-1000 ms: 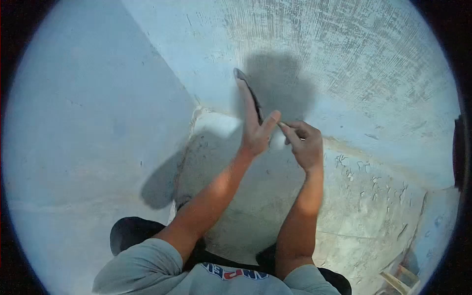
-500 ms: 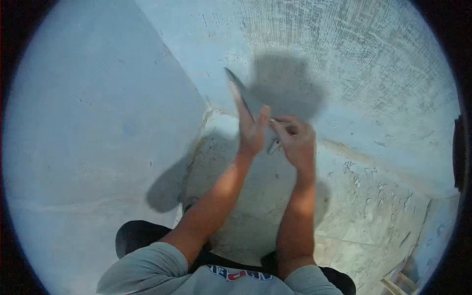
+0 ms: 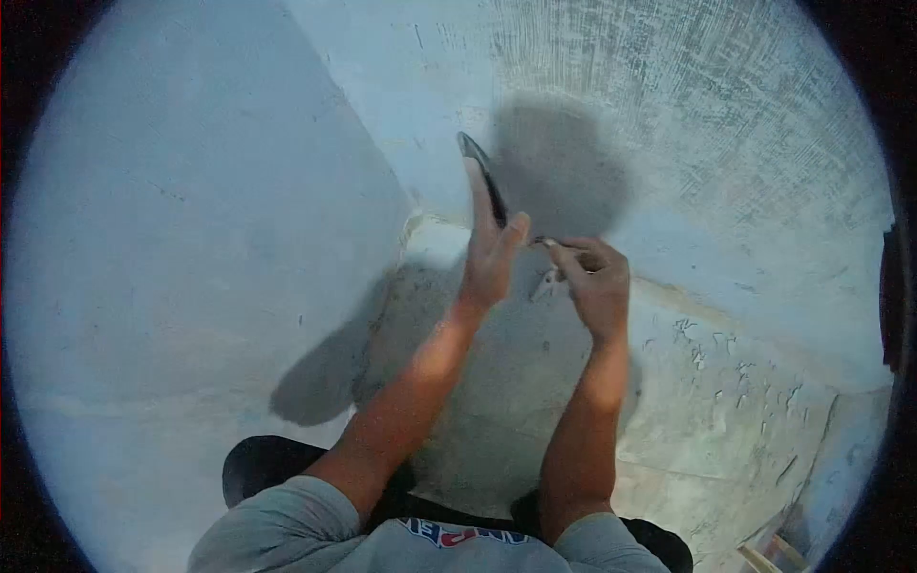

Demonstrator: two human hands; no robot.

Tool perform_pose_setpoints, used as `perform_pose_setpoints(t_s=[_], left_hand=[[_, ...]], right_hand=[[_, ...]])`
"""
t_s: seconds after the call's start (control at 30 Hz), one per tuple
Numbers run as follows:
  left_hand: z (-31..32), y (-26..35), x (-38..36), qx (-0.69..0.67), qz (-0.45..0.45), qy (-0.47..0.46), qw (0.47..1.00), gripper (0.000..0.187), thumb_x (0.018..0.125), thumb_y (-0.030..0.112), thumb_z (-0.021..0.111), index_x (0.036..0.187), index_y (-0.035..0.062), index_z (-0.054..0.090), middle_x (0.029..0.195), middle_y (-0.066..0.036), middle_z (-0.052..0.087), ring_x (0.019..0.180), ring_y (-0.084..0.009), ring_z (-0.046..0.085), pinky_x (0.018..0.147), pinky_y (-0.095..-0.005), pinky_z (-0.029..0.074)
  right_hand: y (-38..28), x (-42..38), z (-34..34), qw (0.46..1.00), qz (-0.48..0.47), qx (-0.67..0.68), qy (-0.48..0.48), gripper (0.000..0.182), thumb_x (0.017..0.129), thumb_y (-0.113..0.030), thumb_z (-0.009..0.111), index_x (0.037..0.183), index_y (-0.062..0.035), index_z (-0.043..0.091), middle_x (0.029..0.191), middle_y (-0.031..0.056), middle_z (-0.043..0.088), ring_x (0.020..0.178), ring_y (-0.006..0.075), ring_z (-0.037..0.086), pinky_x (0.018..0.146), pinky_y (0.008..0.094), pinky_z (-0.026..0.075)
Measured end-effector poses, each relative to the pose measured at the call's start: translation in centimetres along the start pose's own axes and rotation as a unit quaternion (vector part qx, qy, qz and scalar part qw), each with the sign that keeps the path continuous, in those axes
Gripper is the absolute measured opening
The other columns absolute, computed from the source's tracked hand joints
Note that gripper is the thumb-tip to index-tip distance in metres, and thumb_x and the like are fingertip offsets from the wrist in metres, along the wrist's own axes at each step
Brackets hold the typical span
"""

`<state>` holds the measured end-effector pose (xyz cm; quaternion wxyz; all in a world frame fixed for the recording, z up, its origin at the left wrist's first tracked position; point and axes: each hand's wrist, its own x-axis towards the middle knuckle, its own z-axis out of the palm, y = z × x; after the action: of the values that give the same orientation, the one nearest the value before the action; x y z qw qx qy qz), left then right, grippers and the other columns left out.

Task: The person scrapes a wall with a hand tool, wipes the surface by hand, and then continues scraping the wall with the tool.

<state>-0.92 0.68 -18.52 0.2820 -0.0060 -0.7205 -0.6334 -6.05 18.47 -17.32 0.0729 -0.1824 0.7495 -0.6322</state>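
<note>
My left hand [image 3: 492, 263] is stretched up toward the corner, its long fingers lying along a dark, flat, oblong piece [image 3: 490, 186] with a rounded grey tip. The piece shows nearly edge-on, and the thumb stands out to the right of it. Just right of that thumb, my right hand [image 3: 597, 277] is closed, pinching a thin dark object [image 3: 542, 240] between thumb and forefinger; I cannot tell its kind. Below the right fingers shows a small whitish piece [image 3: 544, 285], partly covered by the hand.
A smooth bluish wall [image 3: 191, 239] rises on the left. Ahead, another wall [image 3: 688, 115] carries rough streaked marks. Between my knees lies the pale floor [image 3: 487, 392], with flaking patches [image 3: 735, 372] to the right. Wooden pieces [image 3: 759, 559] stand at the lower right.
My right hand has moved slightly right, widening the gap to the left thumb. The dark piece in my left hand has shifted a little right in view, as the whole scene has.
</note>
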Motion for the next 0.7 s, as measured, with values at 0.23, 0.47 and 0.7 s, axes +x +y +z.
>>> perform_pose_setpoints(t_s=[0.23, 0.47, 0.7], left_hand=[[-3.2, 0.7, 0.7, -0.215, -0.121, 0.012, 0.969, 0.106, 0.107, 0.034, 0.067, 0.172, -0.0058, -0.007, 0.175, -0.028, 0.02, 0.161, -0.0414, 0.025, 0.132, -0.0492, 0.021], [-0.7, -1.8, -0.4, -0.008, -0.009, 0.042, 0.999, 0.102, 0.109, 0.032, 0.063, 0.172, -0.0028, -0.009, 0.177, -0.028, 0.014, 0.163, -0.0378, 0.021, 0.133, -0.0476, 0.018], [-0.5, -1.1, -0.1, 0.027, -0.015, 0.055, 0.998, 0.1, 0.111, 0.046, 0.056, 0.173, -0.0052, -0.002, 0.17, -0.027, 0.032, 0.157, -0.0383, 0.034, 0.131, -0.0485, 0.024]], right_hand=[[-0.3, -0.9, 5.8, 0.999, 0.031, -0.021, 0.012, 0.028, 0.097, -0.027, 0.083, 0.108, -0.0017, 0.083, 0.088, 0.0142, 0.081, 0.072, 0.018, 0.074, 0.068, 0.0357, 0.058], [-1.9, 0.2, 4.8, 0.997, 0.018, -0.073, 0.013, 0.031, 0.097, -0.028, 0.083, 0.113, -0.0014, 0.082, 0.084, 0.0131, 0.079, 0.073, 0.0164, 0.074, 0.066, 0.0316, 0.057], [-1.9, 0.4, 1.0, 0.998, 0.051, -0.04, -0.007, 0.029, 0.096, -0.026, 0.083, 0.109, 0.0004, 0.082, 0.084, 0.0132, 0.08, 0.068, 0.016, 0.073, 0.063, 0.0317, 0.056]])
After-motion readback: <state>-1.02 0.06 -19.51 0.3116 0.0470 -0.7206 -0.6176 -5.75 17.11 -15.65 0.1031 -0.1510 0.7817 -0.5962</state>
